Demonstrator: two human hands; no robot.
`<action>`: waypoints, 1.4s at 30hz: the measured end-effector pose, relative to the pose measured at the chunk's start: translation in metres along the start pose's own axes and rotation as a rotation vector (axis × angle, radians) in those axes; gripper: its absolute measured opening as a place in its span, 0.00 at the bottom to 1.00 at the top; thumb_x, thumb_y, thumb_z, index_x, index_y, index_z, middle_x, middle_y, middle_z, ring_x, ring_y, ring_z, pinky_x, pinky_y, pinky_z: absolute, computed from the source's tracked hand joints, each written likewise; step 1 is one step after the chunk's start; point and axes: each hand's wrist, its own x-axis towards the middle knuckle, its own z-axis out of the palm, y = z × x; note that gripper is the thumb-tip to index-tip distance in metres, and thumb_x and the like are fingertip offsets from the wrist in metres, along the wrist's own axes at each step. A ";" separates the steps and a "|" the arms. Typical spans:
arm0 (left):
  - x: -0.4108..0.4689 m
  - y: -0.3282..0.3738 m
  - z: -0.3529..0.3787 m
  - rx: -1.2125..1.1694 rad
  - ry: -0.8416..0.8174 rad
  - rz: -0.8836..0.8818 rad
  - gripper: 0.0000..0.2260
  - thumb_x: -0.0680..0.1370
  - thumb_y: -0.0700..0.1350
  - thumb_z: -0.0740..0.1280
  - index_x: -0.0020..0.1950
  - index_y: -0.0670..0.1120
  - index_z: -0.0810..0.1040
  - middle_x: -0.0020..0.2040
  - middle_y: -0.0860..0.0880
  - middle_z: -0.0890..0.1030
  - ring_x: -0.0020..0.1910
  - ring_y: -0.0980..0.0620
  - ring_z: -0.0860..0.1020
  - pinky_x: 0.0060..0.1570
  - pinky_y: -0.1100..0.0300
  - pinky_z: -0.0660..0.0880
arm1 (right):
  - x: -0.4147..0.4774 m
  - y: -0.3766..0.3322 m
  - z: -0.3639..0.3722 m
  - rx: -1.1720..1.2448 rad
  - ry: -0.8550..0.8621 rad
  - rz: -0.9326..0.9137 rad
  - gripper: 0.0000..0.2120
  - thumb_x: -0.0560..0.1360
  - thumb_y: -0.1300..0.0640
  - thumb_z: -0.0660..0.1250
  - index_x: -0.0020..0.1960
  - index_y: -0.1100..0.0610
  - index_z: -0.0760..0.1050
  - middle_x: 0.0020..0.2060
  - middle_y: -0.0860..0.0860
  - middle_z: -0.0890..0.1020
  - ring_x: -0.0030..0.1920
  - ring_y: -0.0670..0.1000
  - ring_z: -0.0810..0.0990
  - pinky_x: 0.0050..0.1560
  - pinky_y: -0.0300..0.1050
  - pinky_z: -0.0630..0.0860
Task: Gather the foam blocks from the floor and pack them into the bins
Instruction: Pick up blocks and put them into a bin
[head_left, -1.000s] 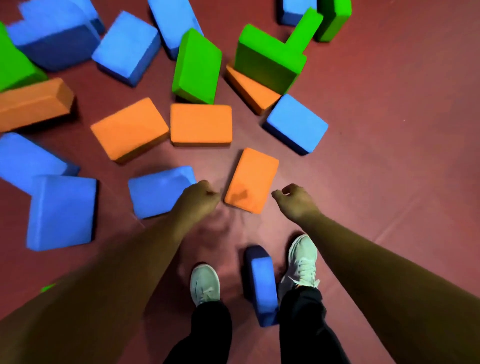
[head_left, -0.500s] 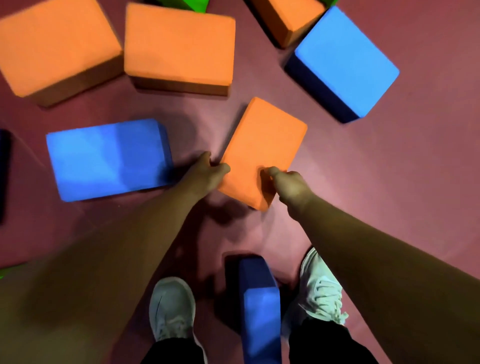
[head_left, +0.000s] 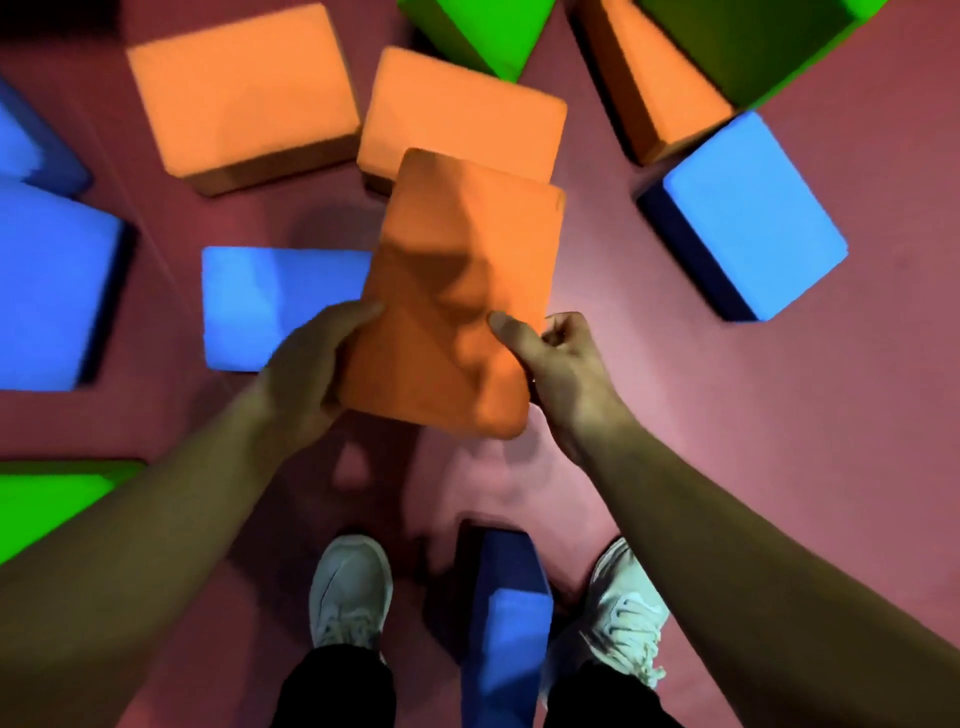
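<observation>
Over the red floor (head_left: 779, 415), mid-frame, your left hand (head_left: 306, 364) and right hand (head_left: 561, 364) each grip the orange block (head_left: 457, 291), thumbs on top.

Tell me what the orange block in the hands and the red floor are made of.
The orange rectangular block, held by the left hand and right hand, looks like foam: matt, no shine, rounded corners. The dark red floor seems a smooth, faintly shiny mat or vinyl; I cannot tell which.
</observation>
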 end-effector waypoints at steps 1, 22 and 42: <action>-0.005 0.003 -0.015 -0.006 0.032 0.005 0.09 0.78 0.48 0.66 0.53 0.45 0.81 0.42 0.50 0.86 0.41 0.53 0.84 0.49 0.56 0.78 | -0.002 -0.007 0.016 -0.044 -0.040 -0.013 0.27 0.63 0.40 0.78 0.47 0.52 0.65 0.36 0.50 0.71 0.35 0.49 0.71 0.36 0.50 0.69; -0.015 -0.041 -0.171 0.235 0.716 0.442 0.29 0.64 0.54 0.77 0.60 0.54 0.66 0.60 0.46 0.76 0.57 0.48 0.78 0.56 0.43 0.76 | 0.111 0.055 0.174 -0.546 0.098 -0.038 0.39 0.63 0.47 0.80 0.62 0.64 0.63 0.51 0.52 0.74 0.54 0.55 0.78 0.58 0.54 0.77; -0.324 0.211 -0.161 0.388 0.743 0.367 0.34 0.61 0.54 0.75 0.62 0.41 0.73 0.53 0.39 0.80 0.52 0.40 0.79 0.51 0.47 0.76 | -0.254 -0.303 0.161 -0.932 0.154 -0.599 0.40 0.60 0.45 0.81 0.63 0.59 0.67 0.60 0.59 0.68 0.64 0.61 0.68 0.68 0.52 0.66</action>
